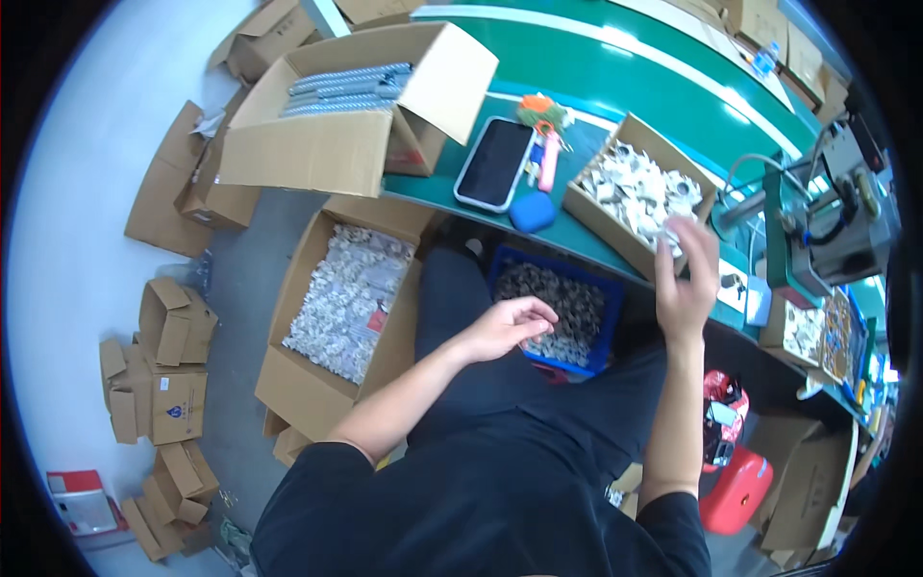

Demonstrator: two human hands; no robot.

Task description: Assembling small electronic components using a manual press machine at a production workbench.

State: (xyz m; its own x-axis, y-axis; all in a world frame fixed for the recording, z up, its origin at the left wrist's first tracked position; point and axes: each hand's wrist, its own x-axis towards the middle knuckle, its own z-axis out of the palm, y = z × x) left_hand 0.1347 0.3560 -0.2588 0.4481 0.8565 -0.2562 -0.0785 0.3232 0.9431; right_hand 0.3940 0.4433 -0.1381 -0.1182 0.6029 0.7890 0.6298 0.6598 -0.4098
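My right hand (689, 281) is at the near right edge of an open cardboard box (601, 213) on the bench, which is filled with small white parts (639, 188). Its thumb and fingers are apart, and the fingertips blur against the parts. Over my lap, my left hand (505, 329) is curled, with thumb and fingertips close together; whatever they may hold is too small to name. Below and beyond it sits a blue crate (611, 313) of small dark grey parts (562, 298), between my legs and partly under the bench.
On the green bench (437, 188) lie a phone (495, 163), a blue case (533, 212) and keys with a pink fob (549, 162). A carton (317, 159) holds metal rods. Left of my leg stands a carton (293, 385) of whitish parts. A machine (836, 207) stands at right.
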